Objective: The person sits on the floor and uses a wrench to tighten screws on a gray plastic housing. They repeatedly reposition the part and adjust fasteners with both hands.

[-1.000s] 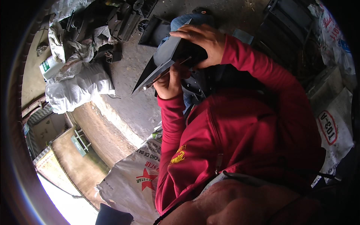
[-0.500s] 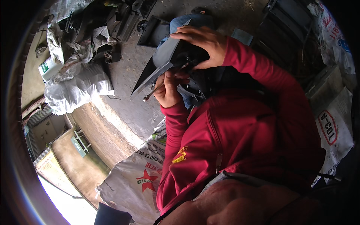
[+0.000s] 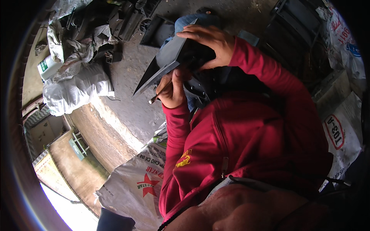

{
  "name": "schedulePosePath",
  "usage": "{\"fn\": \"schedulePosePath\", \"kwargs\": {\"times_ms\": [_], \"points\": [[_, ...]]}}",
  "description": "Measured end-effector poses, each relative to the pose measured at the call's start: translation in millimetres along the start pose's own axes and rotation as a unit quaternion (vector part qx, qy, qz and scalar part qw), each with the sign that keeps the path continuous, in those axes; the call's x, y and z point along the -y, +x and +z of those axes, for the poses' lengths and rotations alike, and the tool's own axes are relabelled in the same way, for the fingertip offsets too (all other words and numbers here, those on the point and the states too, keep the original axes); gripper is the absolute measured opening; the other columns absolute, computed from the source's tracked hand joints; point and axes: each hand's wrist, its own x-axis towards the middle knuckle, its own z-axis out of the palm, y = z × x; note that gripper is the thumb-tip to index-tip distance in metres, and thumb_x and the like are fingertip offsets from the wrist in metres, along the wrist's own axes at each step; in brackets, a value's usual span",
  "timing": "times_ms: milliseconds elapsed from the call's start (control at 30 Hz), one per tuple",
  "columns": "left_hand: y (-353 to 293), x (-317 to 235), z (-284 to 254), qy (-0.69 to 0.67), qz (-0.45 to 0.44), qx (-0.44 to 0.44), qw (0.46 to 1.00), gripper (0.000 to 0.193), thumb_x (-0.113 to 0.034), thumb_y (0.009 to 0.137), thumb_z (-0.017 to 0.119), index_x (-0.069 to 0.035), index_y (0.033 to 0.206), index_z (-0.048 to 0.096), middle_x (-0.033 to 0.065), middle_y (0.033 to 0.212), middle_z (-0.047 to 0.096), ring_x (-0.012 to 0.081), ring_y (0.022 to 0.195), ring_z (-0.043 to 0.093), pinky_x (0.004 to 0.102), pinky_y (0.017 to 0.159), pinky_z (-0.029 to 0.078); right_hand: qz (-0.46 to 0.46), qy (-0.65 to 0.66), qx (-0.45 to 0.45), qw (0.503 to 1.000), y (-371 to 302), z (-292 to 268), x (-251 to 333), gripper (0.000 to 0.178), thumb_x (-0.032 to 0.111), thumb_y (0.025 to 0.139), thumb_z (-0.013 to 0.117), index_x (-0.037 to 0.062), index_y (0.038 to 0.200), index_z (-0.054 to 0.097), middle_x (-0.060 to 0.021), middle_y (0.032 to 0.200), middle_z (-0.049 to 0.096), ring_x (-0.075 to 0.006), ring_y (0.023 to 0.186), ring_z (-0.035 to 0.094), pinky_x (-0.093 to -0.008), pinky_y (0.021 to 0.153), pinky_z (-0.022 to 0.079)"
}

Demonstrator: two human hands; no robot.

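A dark grey, angular panel-like casing (image 3: 171, 52) is tilted up before me. My right hand (image 3: 214, 45) grips its upper edge, fingers over the top and thumb on the near side. Below the casing, my left hand (image 3: 173, 89) is closed around a thin rod with a pale, blunt end (image 3: 153, 99). That end sticks out to the left of the fingers; the rod's other end is hidden under the casing. Shadow covers the casing's inner side, where I cannot make out the parts.
A white plastic-wrapped bundle (image 3: 79, 87) lies at the left, beside a white container (image 3: 49, 67). Dark metal parts (image 3: 125, 21) and a shallow black tray (image 3: 159, 30) lie farther off. A printed white sack (image 3: 127, 184) is near my left side; another sack (image 3: 341, 134) is at the right.
The rod's protruding end has shifted slightly right and its angle has changed in my left hand. The casing has tilted a little; my right hand keeps its grip.
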Motion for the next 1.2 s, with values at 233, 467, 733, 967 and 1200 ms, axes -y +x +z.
{"fn": "schedulePosePath", "kwargs": {"times_ms": [233, 467, 733, 967, 1200], "points": [[-5, 1, -6, -0.106, -0.056, -0.032, 0.992, 0.040, -0.032, 0.100, 0.052, 0.006, 0.101, 0.063, 0.0174, 0.087, 0.069, 0.0226, 0.073, 0.068, 0.0323, 0.062, 0.055, 0.015, 0.055, 0.035, 0.998, 3, -8, 1, 0.104, 0.020, 0.056, 0.088, 0.0125, 0.146, 0.037, -0.0159, 0.142, 0.045, -0.0360, 0.131, 0.044, -0.0445, 0.108, 0.038], [-9, 1, 7, -0.238, -0.164, -0.068, 0.955, 0.031, -0.022, 0.100, 0.051, 0.007, 0.103, 0.062, 0.0210, 0.095, 0.069, 0.0234, 0.074, 0.070, 0.0304, 0.057, 0.057, 0.015, 0.042, 0.040, 0.998, 3, -7, 3, 0.104, 0.021, 0.056, 0.088, 0.0112, 0.146, 0.037, -0.0150, 0.144, 0.043, -0.0350, 0.133, 0.042, -0.0445, 0.110, 0.036], [-7, -11, 8, -0.200, -0.151, -0.057, 0.966, 0.030, -0.020, 0.100, 0.051, 0.007, 0.101, 0.063, 0.0207, 0.093, 0.070, 0.0227, 0.072, 0.070, 0.0300, 0.060, 0.056, 0.014, 0.025, 0.039, 0.999, -1, -5, 2, 0.105, 0.017, 0.057, 0.088, 0.0114, 0.147, 0.034, -0.0128, 0.149, 0.037, -0.0331, 0.138, 0.037, -0.0435, 0.112, 0.034], [-28, -17, 6, 0.138, 0.100, 0.043, 0.984, 0.020, 0.005, 0.086, 0.062, 0.003, 0.106, 0.067, 0.0147, 0.088, 0.069, 0.0236, 0.072, 0.069, 0.0290, 0.066, 0.054, -0.008, 0.049, 0.067, 0.997, 1, -8, -5, 0.105, 0.008, 0.062, 0.084, 0.0161, 0.150, 0.028, -0.0153, 0.148, 0.037, -0.0322, 0.137, 0.037, -0.0413, 0.112, 0.035], [-31, -9, 19, 0.250, 0.211, 0.031, 0.944, 0.034, 0.007, 0.076, 0.070, 0.000, 0.110, 0.066, 0.0131, 0.086, 0.066, 0.0257, 0.067, 0.064, 0.0333, 0.060, 0.052, 0.006, 0.059, 0.098, 0.993, 4, -19, -2, 0.101, 0.005, 0.064, 0.081, 0.0157, 0.150, 0.029, -0.0153, 0.149, 0.036, -0.0312, 0.139, 0.035, -0.0400, 0.114, 0.034]]}}
